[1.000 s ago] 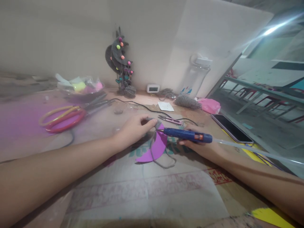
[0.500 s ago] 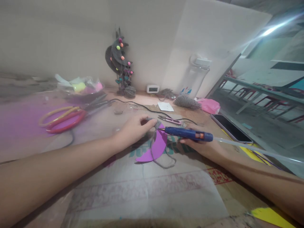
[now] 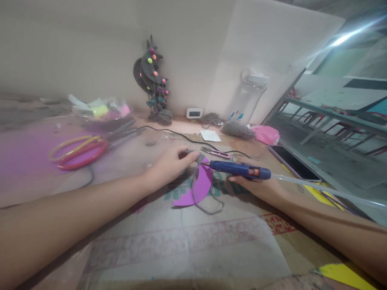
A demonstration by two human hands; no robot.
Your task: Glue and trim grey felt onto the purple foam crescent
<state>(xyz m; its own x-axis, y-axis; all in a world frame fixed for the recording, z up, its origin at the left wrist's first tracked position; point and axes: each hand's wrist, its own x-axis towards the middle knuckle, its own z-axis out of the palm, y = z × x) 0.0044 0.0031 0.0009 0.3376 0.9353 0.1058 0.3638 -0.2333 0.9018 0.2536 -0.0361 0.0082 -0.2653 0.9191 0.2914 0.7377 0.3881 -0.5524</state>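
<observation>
A purple crescent of foam (image 3: 198,187) lies on the table with grey yarn (image 3: 208,205) looped along its edge. My left hand (image 3: 169,164) has its fingers pinched on the yarn at the crescent's upper tip. In my right hand (image 3: 256,184) is a blue glue gun (image 3: 238,169), held level, with a clear glue stick (image 3: 317,188) trailing from its back toward the right. Its nozzle points left and meets the crescent's upper tip, right beside my left fingertips.
Red and yellow scissors (image 3: 79,150) lie at the left, near a plastic bag of coloured bits (image 3: 101,110). A dark crescent decoration with pompoms (image 3: 151,76) stands at the back wall. A phone (image 3: 294,162), a pink bag (image 3: 266,133), a yarn bundle (image 3: 238,129) and small snips (image 3: 216,152) lie beyond.
The glue gun's nozzle has shifted very slightly right and up along the crescent's tip. Both hands otherwise stay in place.
</observation>
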